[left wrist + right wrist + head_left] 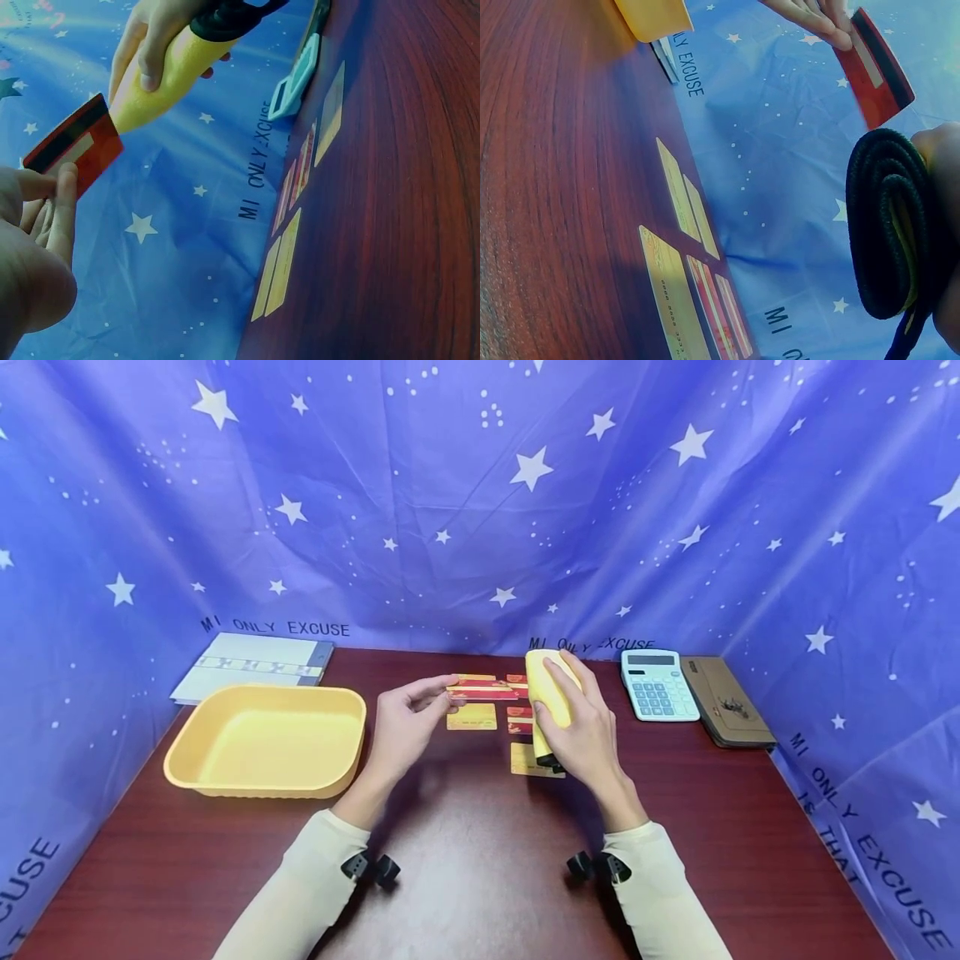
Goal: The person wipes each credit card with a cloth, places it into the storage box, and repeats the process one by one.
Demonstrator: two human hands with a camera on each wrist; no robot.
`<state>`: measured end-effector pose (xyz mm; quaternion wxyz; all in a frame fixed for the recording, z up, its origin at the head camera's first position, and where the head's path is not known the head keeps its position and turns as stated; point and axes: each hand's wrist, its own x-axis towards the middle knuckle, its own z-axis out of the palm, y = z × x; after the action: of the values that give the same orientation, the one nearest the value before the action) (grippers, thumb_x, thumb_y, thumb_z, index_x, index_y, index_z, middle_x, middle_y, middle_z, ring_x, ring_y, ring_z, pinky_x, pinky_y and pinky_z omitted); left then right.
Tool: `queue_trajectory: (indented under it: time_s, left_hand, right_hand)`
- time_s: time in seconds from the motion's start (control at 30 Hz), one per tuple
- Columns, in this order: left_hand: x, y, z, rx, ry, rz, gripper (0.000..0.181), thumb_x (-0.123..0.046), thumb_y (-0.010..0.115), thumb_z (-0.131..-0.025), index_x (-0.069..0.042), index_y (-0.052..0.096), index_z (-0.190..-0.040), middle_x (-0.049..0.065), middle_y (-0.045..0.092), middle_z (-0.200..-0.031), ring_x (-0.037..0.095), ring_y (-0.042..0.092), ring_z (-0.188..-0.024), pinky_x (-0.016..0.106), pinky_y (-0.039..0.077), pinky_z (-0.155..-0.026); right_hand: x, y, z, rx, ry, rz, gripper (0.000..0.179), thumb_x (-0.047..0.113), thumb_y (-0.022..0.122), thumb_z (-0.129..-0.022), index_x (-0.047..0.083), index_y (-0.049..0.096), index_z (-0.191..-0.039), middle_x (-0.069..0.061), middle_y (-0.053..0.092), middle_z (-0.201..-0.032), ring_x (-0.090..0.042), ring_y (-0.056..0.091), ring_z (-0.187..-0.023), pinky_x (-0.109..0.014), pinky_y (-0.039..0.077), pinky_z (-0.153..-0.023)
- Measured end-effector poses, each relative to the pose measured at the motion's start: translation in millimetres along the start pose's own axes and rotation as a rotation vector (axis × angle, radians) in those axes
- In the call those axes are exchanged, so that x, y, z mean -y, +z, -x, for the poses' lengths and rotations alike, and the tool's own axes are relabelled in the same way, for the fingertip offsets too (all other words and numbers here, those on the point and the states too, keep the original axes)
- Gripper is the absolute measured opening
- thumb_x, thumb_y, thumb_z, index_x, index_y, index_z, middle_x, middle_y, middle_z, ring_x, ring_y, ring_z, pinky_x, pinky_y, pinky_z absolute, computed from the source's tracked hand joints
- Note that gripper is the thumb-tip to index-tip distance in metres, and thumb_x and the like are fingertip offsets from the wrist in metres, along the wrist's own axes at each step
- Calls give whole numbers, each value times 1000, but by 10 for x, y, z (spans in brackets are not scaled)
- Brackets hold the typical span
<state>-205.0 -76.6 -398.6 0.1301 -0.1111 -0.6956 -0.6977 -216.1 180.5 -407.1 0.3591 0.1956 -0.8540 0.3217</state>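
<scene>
My left hand [403, 717] pinches a red bank card [483, 691] by its edge above the table. In the left wrist view the back of that red card, with a dark stripe and a pale strip, faces the camera. My right hand [588, 718] grips a folded yellow cloth [546, 689] with a black edge; its rolled, layered end shows in the right wrist view. The cloth is close to the card's right end; whether they touch I cannot tell. Beneath the hands lie a gold card [471, 718], another gold card [525, 760] and red cards [519, 721].
An orange-yellow basin [270, 781] stands at the left, in front of a white-and-grey notebook or box [240, 652]. To the right are a pale blue calculator [660, 687] and a brown wallet-like case [723, 702]. Starry blue fabric [450, 485] rises behind the dark red table [465, 877].
</scene>
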Motion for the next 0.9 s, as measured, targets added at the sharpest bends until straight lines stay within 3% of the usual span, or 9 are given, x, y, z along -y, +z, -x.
queue_trajectory:
  time_s: [0.1,0.2,0.37,0.43,0.5,0.57,0.63,0.77,0.9]
  left_hand:
    - [-6,10,-1,-6,7,56,20,0,69,-95,5,76,-114,27,77,-94,11,78,-75,37,68,-77]
    - [-19,15,-11,-3,-12,83,19,-3,72,-94,7,76,-111,28,76,-90,12,75,-68,38,68,-69]
    - [-35,-8,-16,-79,-18,-84,18,-15,82,-88,-4,82,-102,13,72,-74,13,66,-61,21,57,-56]
    - [-37,-20,-23,-113,-10,-139,18,-17,84,-86,-6,83,-100,8,70,-79,12,65,-69,16,55,-61]
    - [-38,-25,-35,-122,-2,-138,18,-15,84,-86,-4,83,-100,8,70,-92,8,66,-81,12,57,-72]
    - [-35,-24,-52,-122,-5,-115,19,-12,83,-86,-1,82,-101,9,74,-104,2,68,-91,12,59,-84]
    - [-38,-19,-68,-115,-15,-60,19,-7,82,-86,3,80,-103,15,76,-110,-1,72,-92,17,62,-87]
    - [-35,-2,-104,-95,-65,89,23,3,77,-87,10,76,-109,18,79,-101,4,77,-80,33,67,-82]
    - [-16,34,-156,-61,-70,199,38,10,74,-86,9,70,-124,8,78,-91,10,78,-78,43,66,-82]
  right_hand:
    - [-13,3,1,-11,-12,1,59,18,78,-85,20,64,-142,-8,56,-152,-37,71,-99,-40,48,-49]
    - [-16,2,-8,-15,-11,-6,59,17,78,-84,20,64,-142,-8,56,-152,-37,71,-101,-40,47,-49]
    - [5,14,-18,5,3,-22,59,18,78,-85,21,64,-142,-7,56,-152,-37,71,-101,-42,50,-52]
    - [14,16,-17,7,2,-23,58,19,78,-85,21,64,-142,-7,56,-152,-37,70,-102,-44,52,-54]
    - [21,14,-13,3,4,-26,58,18,78,-85,21,64,-141,-6,56,-152,-37,70,-105,-46,53,-56]
    - [21,13,-10,-3,4,-30,58,18,78,-85,20,65,-141,-6,56,-152,-37,70,-106,-47,54,-56]
    - [26,12,-12,-5,2,-32,58,17,78,-85,20,64,-141,-7,56,-152,-37,70,-105,-46,53,-56]
    - [42,13,-21,0,-4,-35,58,17,77,-85,20,64,-142,-6,55,-153,-37,70,-95,-41,49,-52]
    - [56,9,-25,-6,-12,-31,58,18,77,-85,21,64,-142,-6,55,-153,-36,70,-94,-40,49,-51]
